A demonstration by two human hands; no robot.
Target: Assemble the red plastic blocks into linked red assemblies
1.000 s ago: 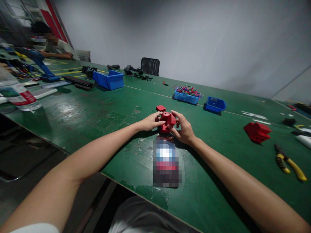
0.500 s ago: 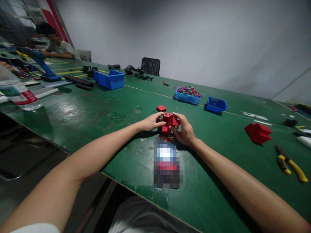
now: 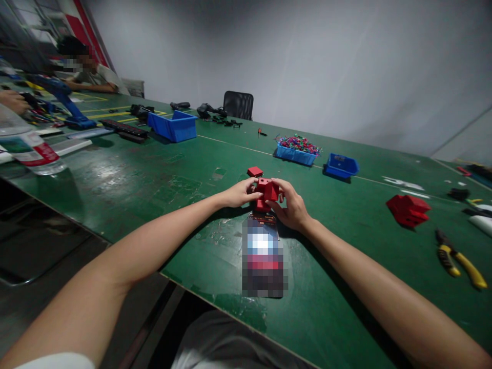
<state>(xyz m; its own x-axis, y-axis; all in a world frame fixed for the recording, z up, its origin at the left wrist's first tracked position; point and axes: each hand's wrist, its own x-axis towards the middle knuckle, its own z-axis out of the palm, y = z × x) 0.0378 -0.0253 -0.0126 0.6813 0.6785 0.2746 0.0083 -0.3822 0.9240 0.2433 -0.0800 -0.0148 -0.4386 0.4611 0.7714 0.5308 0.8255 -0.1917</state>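
Note:
Both my hands meet over a small red block assembly (image 3: 265, 191) on the green table (image 3: 154, 184). My left hand (image 3: 239, 193) pinches its left side with thumb and fingers. My right hand (image 3: 291, 206) wraps its right side, fingers curled over the top. A second small red block (image 3: 254, 171) lies just behind them on the table. A flat phone-like object (image 3: 263, 256) lies directly in front of the assembly, towards me.
Blue bins stand behind: a large one (image 3: 172, 125), one full of coloured wires (image 3: 295, 149), a small one (image 3: 341, 166). Red parts (image 3: 408, 210) and yellow-handled pliers (image 3: 459, 259) lie right. A water bottle (image 3: 26, 146) stands left. A co-worker (image 3: 82, 69) sits far left.
My fingers have shifted slightly on the red assembly, which has turned a little. A co-worker's hand has come into view at the far left edge.

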